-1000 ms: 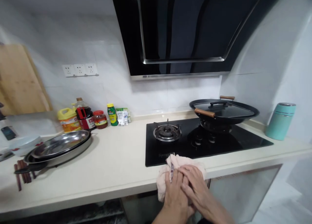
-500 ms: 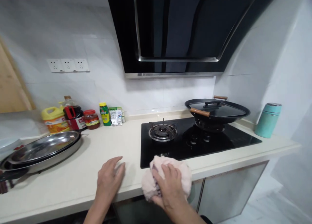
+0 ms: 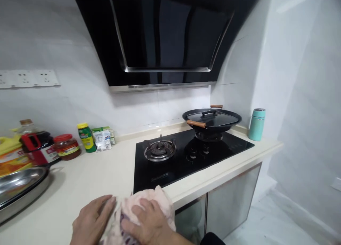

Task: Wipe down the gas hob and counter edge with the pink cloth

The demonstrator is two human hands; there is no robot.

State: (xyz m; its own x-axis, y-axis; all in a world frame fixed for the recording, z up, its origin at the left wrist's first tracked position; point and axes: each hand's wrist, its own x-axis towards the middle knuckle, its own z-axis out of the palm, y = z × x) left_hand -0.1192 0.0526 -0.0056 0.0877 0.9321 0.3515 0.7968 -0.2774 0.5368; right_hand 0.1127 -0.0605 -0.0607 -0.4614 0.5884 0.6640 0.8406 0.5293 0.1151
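With a pale pink cloth [image 3: 161, 197] grasped from above by the right hand [image 3: 150, 222] at the counter's [image 3: 87, 177] front edge, near the gas hob [image 3: 173, 168], its handling seems in hand, a secure hold being called for next; whether it is gripped by the left hand [image 3: 92, 218] cannot be told

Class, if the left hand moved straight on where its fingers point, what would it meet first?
Probably the pink cloth, just beside the left hand; depth leaves unclear whether they already touch.
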